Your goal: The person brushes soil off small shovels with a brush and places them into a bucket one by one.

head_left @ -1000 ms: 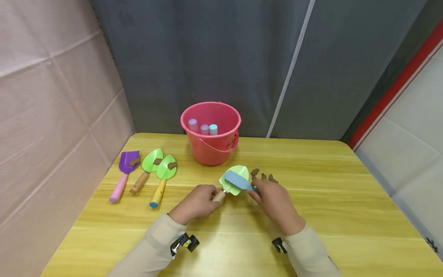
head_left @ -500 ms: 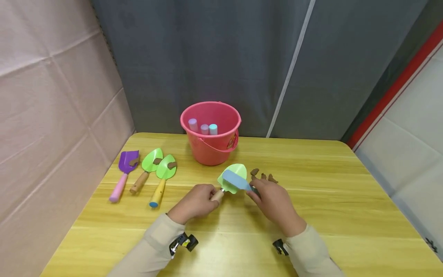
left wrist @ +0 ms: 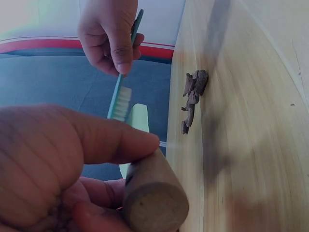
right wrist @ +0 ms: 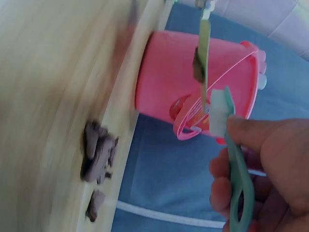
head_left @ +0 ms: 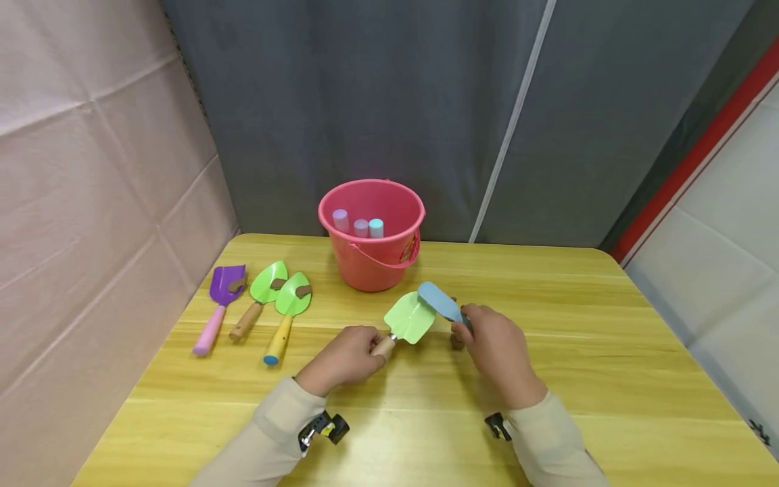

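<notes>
My left hand (head_left: 347,358) grips the wooden handle (left wrist: 157,193) of a light green trowel (head_left: 408,319), held above the table. In my right hand (head_left: 499,348) is a blue-green brush (head_left: 439,302), its white bristles (right wrist: 218,113) facing down. The brush's head overlaps the right edge of the trowel's blade in the head view; whether they touch I cannot tell. The right wrist view shows the blade edge-on, with a brown lump (right wrist: 197,66) against its lower side. Several more brown lumps (left wrist: 194,92) lie on the table, mostly hidden behind my right hand in the head view.
A pink bucket (head_left: 371,270) at the back contains items with purple and light blue ends (head_left: 376,228). To the left lie a purple shovel (head_left: 224,284) and two green trowels (head_left: 292,297), each with a brown piece on it. A dark curtain (head_left: 365,101) hangs behind.
My right hand and the brush have moved right, from across the middle of the trowel's blade to its right edge. The left hand keeps its hold on the trowel, almost still.
</notes>
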`<state>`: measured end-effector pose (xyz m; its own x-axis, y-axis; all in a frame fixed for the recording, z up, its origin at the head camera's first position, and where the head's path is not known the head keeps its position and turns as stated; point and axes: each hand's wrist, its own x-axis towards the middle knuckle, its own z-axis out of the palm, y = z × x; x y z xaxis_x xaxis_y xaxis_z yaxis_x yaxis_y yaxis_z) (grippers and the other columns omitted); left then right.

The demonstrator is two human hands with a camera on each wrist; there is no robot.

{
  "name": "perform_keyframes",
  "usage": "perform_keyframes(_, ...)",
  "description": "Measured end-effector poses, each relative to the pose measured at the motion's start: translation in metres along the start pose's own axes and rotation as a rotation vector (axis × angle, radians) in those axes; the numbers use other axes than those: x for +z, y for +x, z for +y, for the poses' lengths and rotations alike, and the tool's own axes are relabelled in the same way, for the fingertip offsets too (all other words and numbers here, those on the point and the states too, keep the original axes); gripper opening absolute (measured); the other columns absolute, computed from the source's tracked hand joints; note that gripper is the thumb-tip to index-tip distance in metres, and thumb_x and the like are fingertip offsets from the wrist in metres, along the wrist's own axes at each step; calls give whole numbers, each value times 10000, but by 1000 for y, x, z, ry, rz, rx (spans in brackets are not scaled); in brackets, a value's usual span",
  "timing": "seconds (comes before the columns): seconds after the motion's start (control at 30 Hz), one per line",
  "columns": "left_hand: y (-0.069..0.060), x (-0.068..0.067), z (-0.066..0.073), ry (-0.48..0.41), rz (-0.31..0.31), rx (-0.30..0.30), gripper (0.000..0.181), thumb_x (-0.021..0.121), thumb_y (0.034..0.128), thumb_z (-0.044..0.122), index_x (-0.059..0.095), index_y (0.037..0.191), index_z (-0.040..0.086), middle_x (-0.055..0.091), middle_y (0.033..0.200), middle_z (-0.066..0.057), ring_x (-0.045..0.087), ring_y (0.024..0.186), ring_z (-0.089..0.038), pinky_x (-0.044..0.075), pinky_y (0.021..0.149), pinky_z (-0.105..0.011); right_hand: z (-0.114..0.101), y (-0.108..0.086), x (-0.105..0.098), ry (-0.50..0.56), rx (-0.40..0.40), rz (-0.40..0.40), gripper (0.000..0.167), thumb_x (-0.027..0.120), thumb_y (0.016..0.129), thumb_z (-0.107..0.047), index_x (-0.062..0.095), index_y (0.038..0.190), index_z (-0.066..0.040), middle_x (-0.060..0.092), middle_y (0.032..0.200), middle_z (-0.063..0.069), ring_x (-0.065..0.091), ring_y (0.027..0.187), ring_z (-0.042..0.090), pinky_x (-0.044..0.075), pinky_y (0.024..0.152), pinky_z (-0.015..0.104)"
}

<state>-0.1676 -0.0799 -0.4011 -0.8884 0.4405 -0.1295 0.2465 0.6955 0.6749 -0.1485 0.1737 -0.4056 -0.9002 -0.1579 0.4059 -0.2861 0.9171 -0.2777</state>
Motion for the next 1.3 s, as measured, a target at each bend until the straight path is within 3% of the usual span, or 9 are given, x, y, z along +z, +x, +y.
perform_keyframes(0.23,1,0,1,0,3,5,172,672,882,93,656,1016,-15,590,812,-38,543,673,-171,480,572,-306,-10,-3,6,17,-162,-106,202,790,860,-230,672,966,-103,625,773,-54,470,597,83,429,541,279)
perform_keyframes(0.33,1,0,1,8,2,10,162,674,879,98,653,1003,-5,588,810,-33,541,677,-168,477,581,-308,-9,-3,9,14,-141,-121,200,792,857,-234,660,944,-112,612,755,-58,468,592,87,427,537,288)
perform_keyframes(0.47,1,1,0,15,2,11,162,679,869,93,652,998,-1,589,818,-31,541,684,-162,476,590,-302,0,-1,9,8,-67,-80,200,795,855,-207,629,886,-100,538,680,-36,440,567,131,399,514,305)
perform_keyframes(0.67,0,1,0,3,1,6,158,679,865,78,655,995,-9,590,814,-32,539,684,-164,476,585,-298,7,1,5,8,49,-6,188,791,859,-184,655,918,-68,575,722,12,451,559,163,391,489,331)
perform_keyframes(0.77,0,1,0,8,6,9,152,680,867,83,651,988,-5,586,811,-33,538,686,-165,473,591,-303,1,-1,5,23,-5,-16,184,788,863,-185,647,907,-75,565,707,-6,478,574,159,403,509,323)
perform_keyframes(0.9,0,1,-1,5,7,12,167,680,877,92,650,1006,-9,586,816,-35,542,688,-167,478,596,-311,-12,-4,7,42,-117,-96,178,789,862,-208,671,940,-99,587,742,-50,494,617,104,426,541,285)
perform_keyframes(0.97,0,0,0,5,7,13,169,681,878,91,651,1010,-11,587,819,-36,541,694,-169,477,603,-313,-15,-5,9,46,-133,-121,182,790,860,-219,684,960,-110,605,776,-59,479,622,82,430,547,276)
perform_keyframes(1.2,-2,0,3,27,5,6,148,686,863,75,648,983,-2,578,810,-40,529,698,-175,467,599,-312,0,-1,8,15,-70,-48,195,799,850,-185,631,883,-92,532,674,-36,476,572,139,407,509,310)
perform_keyframes(1.3,-2,1,1,18,0,-1,122,677,864,69,646,964,7,566,789,-37,523,677,-175,458,573,-307,6,0,6,10,-5,-6,187,798,849,-164,659,922,-63,595,721,10,504,580,165,429,505,341)
